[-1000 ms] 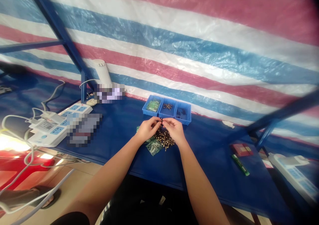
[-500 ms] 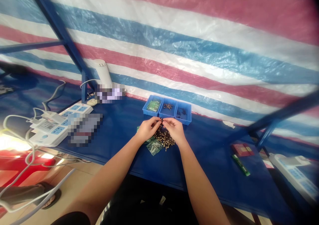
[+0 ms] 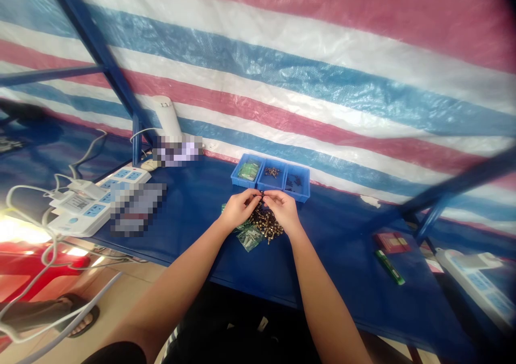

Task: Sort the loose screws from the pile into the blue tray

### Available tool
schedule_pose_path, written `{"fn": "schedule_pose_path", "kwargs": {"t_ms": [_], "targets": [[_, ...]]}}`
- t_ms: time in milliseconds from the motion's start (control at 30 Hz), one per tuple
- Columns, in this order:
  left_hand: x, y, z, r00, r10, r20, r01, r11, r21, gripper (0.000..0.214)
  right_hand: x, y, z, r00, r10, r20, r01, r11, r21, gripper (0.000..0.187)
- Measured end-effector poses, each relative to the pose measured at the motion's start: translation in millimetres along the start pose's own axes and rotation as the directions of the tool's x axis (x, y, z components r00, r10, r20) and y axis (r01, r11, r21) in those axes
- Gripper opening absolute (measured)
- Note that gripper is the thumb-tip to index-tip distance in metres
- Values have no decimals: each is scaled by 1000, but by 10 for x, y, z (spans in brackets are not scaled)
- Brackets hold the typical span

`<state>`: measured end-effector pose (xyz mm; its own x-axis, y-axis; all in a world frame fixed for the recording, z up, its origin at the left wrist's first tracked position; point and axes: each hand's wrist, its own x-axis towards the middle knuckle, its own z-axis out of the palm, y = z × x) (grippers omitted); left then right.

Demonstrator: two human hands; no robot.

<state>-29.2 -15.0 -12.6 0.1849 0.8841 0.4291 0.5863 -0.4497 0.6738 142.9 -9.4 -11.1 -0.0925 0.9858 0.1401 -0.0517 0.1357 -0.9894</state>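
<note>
My left hand [image 3: 241,208] and my right hand [image 3: 282,207] meet fingertip to fingertip just in front of the blue bins. Both are closed in a pinch around something small and dark, too tiny to name. Under and between them lies a heap of small brass-coloured metal parts [image 3: 269,227]. A clear green-tinted bag of silvery, screw-like pieces [image 3: 250,237] rests at the heap's left. Three joined blue bins [image 3: 297,196] stand behind: green-tinted bags [image 3: 249,170] on the left, brass-coloured parts [image 3: 272,172] in the middle, small dark pieces [image 3: 296,181] on the right.
White power strips [image 3: 80,219] with cables stand on the left of the blue table [image 3: 181,208]. At right are a red box [image 3: 392,242], a green packet [image 3: 389,267] and another power strip [image 3: 475,280]. Striped sheeting hangs behind. A person's sandalled foot [image 3: 80,321] shows lower left.
Hardly anything differs. Both hands stay pinched together over the heap; the foot at lower left has shifted slightly.
</note>
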Motion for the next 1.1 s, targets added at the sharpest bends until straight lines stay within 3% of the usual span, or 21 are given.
{"fn": "schedule_pose_path", "kwargs": {"t_ms": [200,367,533,600,667,733,800,933,1033,1100], "targets": [[9,42,-41,999,-9,41,7,999,41,34,-4,-30,-7,1000,19,-21,-20,999,-37,34],[8,28,-29,999,-19,40,16,998,63,31,57,39,-81,984,73,-160,-74,997,-2,33],[7,10,-14,999,-29,32,26,995,99,31,103,75,-187,889,36,-456,-27,999,27,38],[6,9,-15,999,-28,34,24,994,103,31,95,43,-252,849,-47,-526,4,997,-83,39],[5,10,-16,999,-23,34,19,994,104,31,79,2,-333,808,-208,-552,38,952,-303,36],[6,11,-17,999,-18,35,14,994,108,32,70,-23,-419,770,-377,-515,67,850,-522,33],[7,10,-18,999,-15,37,11,994,111,32,74,-17,-491,779,-449,-439,52,743,-668,32],[12,10,-21,999,-7,41,2,993,116,32,93,19,-527,843,-445,-301,33,602,-798,31],[13,10,-22,999,-2,39,-3,993,118,33,77,-6,-474,859,-462,-219,94,563,-821,27],[13,9,-21,999,0,33,-4,994,113,33,53,-28,-437,900,-414,-137,140,572,-809,24]]}}
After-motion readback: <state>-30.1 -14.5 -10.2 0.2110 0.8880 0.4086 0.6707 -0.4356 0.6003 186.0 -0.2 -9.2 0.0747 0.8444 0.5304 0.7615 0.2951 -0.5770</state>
